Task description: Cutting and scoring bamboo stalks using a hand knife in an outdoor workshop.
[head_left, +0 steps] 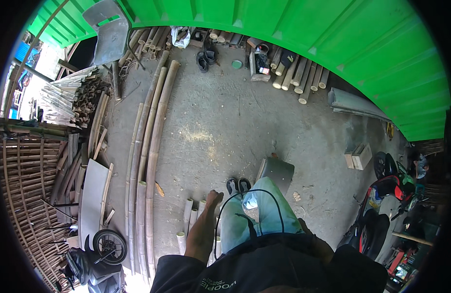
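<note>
My left hand (215, 197) is held out beside my left knee, its fingers curled in with nothing visible in them. Just left of it several short bamboo poles (187, 215) lie side by side, partly hidden by my forearm. Only a dark bit of my right hand (303, 225) shows beside my right thigh, its fingers hidden. A thin black cable (277, 205) loops across my light-blue trousers (271, 198). Beyond my knees lies a dark flat-topped block (277, 172), next to my sandalled feet (238, 185).
Long bamboo poles (158, 117) run along the floor at left. More cut bamboo (303, 80) and a grey chair (108, 31) stand by the green metal wall (303, 24). Motorbikes are parked at right (369, 229) and lower left (96, 268). Sawdust (196, 134) marks the floor.
</note>
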Available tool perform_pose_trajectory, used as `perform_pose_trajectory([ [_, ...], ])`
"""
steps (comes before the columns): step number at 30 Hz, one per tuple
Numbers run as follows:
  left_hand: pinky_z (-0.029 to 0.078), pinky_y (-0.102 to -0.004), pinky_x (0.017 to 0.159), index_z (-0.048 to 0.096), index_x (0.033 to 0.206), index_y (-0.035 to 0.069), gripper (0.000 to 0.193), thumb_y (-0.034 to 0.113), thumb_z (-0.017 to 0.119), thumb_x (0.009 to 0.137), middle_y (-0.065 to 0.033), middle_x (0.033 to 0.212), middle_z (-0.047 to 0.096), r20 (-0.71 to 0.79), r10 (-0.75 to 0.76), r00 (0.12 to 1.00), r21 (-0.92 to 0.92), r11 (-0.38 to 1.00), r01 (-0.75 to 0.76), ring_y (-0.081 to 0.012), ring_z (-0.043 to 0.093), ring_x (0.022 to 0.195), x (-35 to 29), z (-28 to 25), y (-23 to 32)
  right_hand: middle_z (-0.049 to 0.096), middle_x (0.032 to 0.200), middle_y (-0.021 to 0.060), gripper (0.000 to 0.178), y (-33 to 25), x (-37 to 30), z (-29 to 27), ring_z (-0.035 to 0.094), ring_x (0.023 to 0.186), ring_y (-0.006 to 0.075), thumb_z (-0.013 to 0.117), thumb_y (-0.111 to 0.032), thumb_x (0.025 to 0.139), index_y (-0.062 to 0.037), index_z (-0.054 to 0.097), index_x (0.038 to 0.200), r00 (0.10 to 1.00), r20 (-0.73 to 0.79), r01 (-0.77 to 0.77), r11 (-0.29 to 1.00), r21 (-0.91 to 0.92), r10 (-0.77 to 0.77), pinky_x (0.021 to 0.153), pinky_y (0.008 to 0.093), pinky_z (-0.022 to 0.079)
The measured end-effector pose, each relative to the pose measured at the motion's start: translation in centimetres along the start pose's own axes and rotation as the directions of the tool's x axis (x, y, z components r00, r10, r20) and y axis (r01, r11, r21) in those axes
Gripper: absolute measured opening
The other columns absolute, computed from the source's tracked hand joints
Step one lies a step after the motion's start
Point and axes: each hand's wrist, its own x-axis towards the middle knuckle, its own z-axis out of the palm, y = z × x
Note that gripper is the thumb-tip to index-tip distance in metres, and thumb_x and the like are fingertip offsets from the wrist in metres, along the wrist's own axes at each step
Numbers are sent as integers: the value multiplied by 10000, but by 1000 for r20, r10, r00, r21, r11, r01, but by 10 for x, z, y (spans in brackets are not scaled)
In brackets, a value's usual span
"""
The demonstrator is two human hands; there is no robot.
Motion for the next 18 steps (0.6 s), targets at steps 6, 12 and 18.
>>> perform_pose_trajectory([
  [6, 494, -451, 649, 651, 867, -45, 430, 380, 720, 854, -201, 756, 625, -216, 288, 933, -237, 911, -336, -313, 621, 738, 45, -51, 67, 700, 814, 287, 553, -102, 41, -10, 688, 799, 484, 559, -462, 976, 63, 682, 856, 995, 29, 97, 995, -8, -97, 713, 550, 523],
  [12, 449, -412, 587, 598, 781, 17, 408, 390, 743, 856, -144, 710, 595, -153, 245, 957, -84, 962, -260, -262, 563, 666, 81, -106, 24, 700, 827, 292, 567, -177, 83, -18, 686, 817, 490, 548, -476, 982, 60, 683, 855, 988, 105, 111, 994, -11, -109, 724, 553, 521],
  [18, 537, -493, 809, 695, 903, -27, 445, 411, 709, 826, -297, 966, 702, -118, 64, 991, 136, 990, -48, -405, 697, 951, 94, -180, 63, 700, 840, 297, 582, -217, 149, -30, 684, 835, 496, 538, -490, 988, 58, 684, 854, 983, 173, 71, 997, -16, -67, 735, 555, 519],
])
